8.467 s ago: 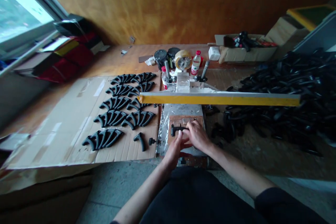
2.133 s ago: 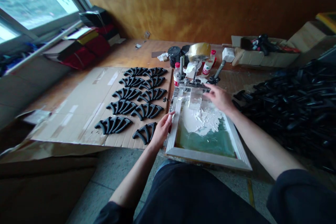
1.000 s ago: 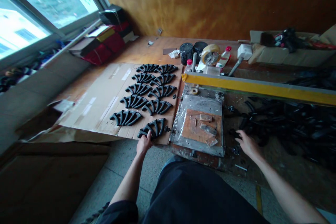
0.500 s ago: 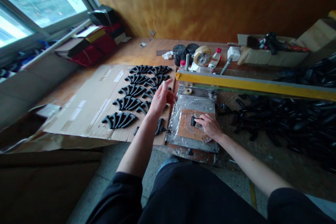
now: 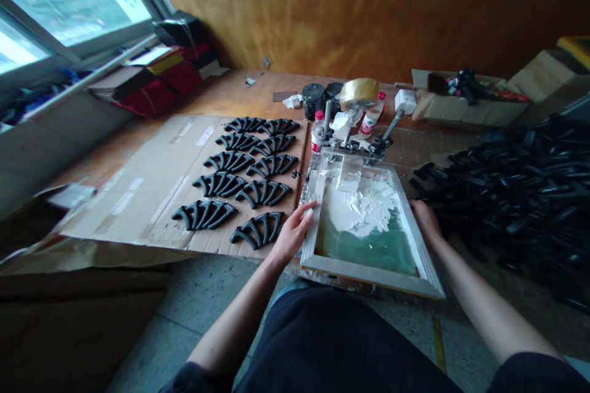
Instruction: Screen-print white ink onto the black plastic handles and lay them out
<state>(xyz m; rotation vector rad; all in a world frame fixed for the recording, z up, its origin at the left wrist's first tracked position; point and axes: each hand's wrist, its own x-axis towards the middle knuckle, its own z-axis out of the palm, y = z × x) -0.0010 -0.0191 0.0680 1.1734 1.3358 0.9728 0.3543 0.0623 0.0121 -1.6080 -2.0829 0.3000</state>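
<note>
A metal-framed screen (image 5: pixel 312 221) lies low over the work plate in front of me, with white paste (image 5: pixel 371 206) spread on its upper part and a clear scraper (image 5: pixel 349 173) resting near its far side. My left hand (image 5: pixel 295 230) holds the frame's left side, fingers against the edge. On the right side, my right hand (image 5: pixel 424 221) grips the frame, its fingertips partly hidden by the rim. The wooden pad and small black part beneath are out of sight under the screen.
Rows of curved black parts (image 5: pixel 260 227) lie on cardboard (image 5: pixel 152 187) at left. A big heap of black parts (image 5: pixel 516 196) is at right. Behind the screen stand clamps, bottles (image 5: pixel 317 132), black jars (image 5: pixel 313 101) and tape (image 5: pixel 359 93). An open carton (image 5: pixel 454 107) sits back right.
The raised screen has come down over the pad. My left hand has moved down to the frame's left side; my right hand has left the small black part and moved right to the frame.
</note>
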